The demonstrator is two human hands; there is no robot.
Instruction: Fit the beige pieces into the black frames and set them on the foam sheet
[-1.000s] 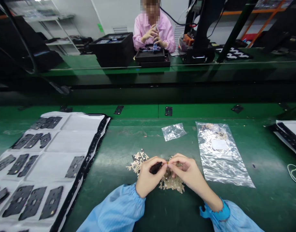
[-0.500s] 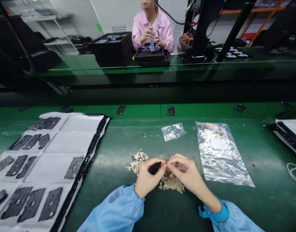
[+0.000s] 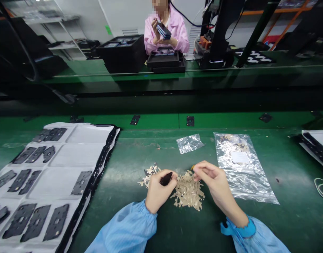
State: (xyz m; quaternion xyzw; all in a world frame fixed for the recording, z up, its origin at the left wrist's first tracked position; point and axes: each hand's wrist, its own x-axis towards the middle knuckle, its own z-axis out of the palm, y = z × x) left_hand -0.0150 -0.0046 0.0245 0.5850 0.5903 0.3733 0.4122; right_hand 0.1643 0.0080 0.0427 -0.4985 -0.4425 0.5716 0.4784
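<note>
My left hand [image 3: 158, 191] is closed around a small dark flat part [image 3: 166, 178], held just above the green bench. My right hand [image 3: 212, 181] hovers to the right of it with fingertips pinched on a tiny yellowish piece [image 3: 193, 168]. Between and below both hands lies a heap of small tan backing pieces [image 3: 186, 191]. Both wrists wear light blue sleeves.
A white sheet [image 3: 79, 154] on a black tray at left carries several dark flat parts. A small clear bag [image 3: 189, 143] and a larger clear bag [image 3: 241, 168] lie behind and right. Across the conveyor [image 3: 161, 121], a person in pink handles dark parts over black trays [image 3: 165, 61].
My two hands were together over the tan heap; now the right hand has pulled away to the right with a tiny piece. The person opposite raised a dark part.
</note>
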